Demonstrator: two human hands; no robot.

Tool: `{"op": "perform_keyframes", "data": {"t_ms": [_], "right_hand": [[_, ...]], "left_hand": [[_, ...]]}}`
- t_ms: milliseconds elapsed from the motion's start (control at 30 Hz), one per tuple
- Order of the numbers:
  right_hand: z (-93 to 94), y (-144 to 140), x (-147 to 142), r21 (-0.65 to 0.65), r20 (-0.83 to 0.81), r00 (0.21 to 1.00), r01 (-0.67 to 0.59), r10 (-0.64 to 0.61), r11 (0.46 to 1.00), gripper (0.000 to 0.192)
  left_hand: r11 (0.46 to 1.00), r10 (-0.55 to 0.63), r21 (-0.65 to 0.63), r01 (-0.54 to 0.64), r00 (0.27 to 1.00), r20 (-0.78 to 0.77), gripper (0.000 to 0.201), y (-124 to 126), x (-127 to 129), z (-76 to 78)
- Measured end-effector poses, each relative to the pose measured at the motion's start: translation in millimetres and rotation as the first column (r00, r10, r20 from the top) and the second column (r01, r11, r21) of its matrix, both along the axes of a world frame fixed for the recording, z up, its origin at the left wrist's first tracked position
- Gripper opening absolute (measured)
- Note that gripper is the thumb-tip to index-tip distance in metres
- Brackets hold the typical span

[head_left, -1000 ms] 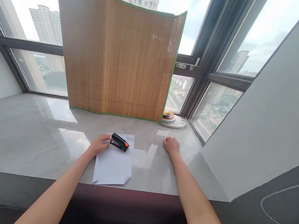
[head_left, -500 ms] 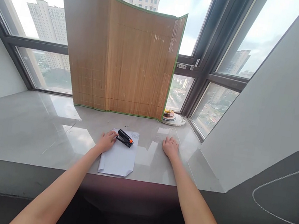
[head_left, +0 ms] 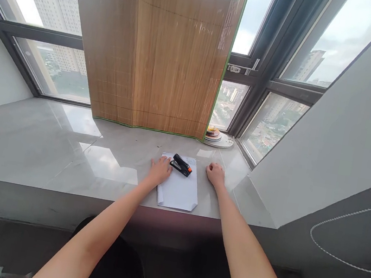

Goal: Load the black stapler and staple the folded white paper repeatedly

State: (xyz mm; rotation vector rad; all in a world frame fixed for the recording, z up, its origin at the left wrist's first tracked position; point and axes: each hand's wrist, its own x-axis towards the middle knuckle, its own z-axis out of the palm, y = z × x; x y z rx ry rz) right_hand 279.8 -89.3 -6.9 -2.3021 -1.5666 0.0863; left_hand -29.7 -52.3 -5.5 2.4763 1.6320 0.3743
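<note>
White paper (head_left: 179, 192) lies on the sill, its lower left corner curled and its lower right corner bent. Across its upper part rests a black stapler (head_left: 181, 165) with an orange spot at one end. My left hand (head_left: 160, 171) is laid over the paper's left edge with its fingers stretched apart; the fingertips come close to the stapler's left end. To the right of the paper, my right hand (head_left: 215, 175) rests on the sill with its fingers curled in, and no object shows in it.
A brown bamboo mat (head_left: 173, 62) with green edging stands against the windows behind the paper. Stacked plates (head_left: 219, 139) sit by its lower right corner. The pale tiled sill (head_left: 46, 150) ends in a front edge near me. A white beaded cord (head_left: 334, 223) hangs at right.
My left hand has moved right, and the paper with the stapler on it has shifted right too, closer to my right hand. My right hand's fingers look more curled. The view has tilted down.
</note>
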Motion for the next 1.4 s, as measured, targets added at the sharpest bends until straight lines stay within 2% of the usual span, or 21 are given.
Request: {"op": "perform_keyframes", "data": {"t_ms": [167, 267, 400, 600, 700, 800, 867, 967, 1067, 1267, 1400], "right_hand": [[0.2, 1.1, 3.0, 0.007, -0.030, 1.000, -0.011, 0.011, 1.000, 0.026], [0.6, 1.4, 1.0, 0.020, -0.050, 0.999, -0.017, 0.018, 1.000, 0.027], [0.1, -1.6, -0.5, 0.054, -0.081, 0.995, -0.049, 0.054, 0.997, 0.026], [5.6, -9.7, -2.4, 0.145, -0.134, 0.977, -0.149, 0.168, 0.978, 0.035], [9.3, -11.3, -24.4, 0.198, -0.172, 0.943, -0.249, 0.284, 0.948, 0.037], [7.6, -12.8, -60.2, 0.214, -0.212, 0.886, -0.369, 0.412, 0.904, 0.029], [5.5, -14.4, -79.6, 0.199, -0.227, 0.869, -0.400, 0.439, 0.895, 0.035], [4.9, -19.0, -88.4, 0.189, -0.257, 0.883, -0.353, 0.393, 0.916, 0.036], [5.7, -27.4, -79.9, 0.197, -0.302, 0.883, -0.312, 0.360, 0.929, 0.039], [5.0, -40.2, -76.8, 0.239, -0.357, 0.844, -0.332, 0.400, 0.913, 0.042], [4.5, -41.7, -81.9, 0.305, -0.353, 0.853, -0.284, 0.385, 0.909, 0.045]], "left_hand": [[1.000, 0.008, -0.026, -0.009, 1.000, -0.023, 0.056, -16.7, -49.1, -3.7], [1.000, 0.001, -0.011, -0.001, 1.000, -0.027, 0.059, -27.5, -60.2, -3.9], [0.999, 0.019, 0.028, -0.018, 1.000, -0.025, 0.060, -28.7, -57.3, 0.3], [1.000, 0.014, 0.025, -0.015, 1.000, 0.027, 0.051, -25.8, -58.9, 0.9], [0.999, 0.021, 0.025, -0.022, 0.999, 0.031, 0.050, -26.8, -59.5, 0.8], [1.000, 0.022, 0.019, -0.022, 1.000, 0.016, 0.049, -28.0, -58.5, 3.2], [1.000, 0.022, 0.020, -0.022, 1.000, 0.009, 0.049, -28.9, -57.7, 5.4], [0.999, 0.033, 0.025, -0.033, 0.999, -0.004, 0.050, -29.9, -56.8, 7.3], [0.999, 0.033, 0.026, -0.033, 0.999, -0.018, 0.051, -29.2, -56.6, 6.1], [0.999, 0.018, 0.046, -0.017, 1.000, -0.022, 0.050, -24.6, -57.9, 0.8], [0.999, 0.020, 0.037, -0.019, 0.999, -0.031, 0.053, -24.2, -58.4, 1.8]]}}
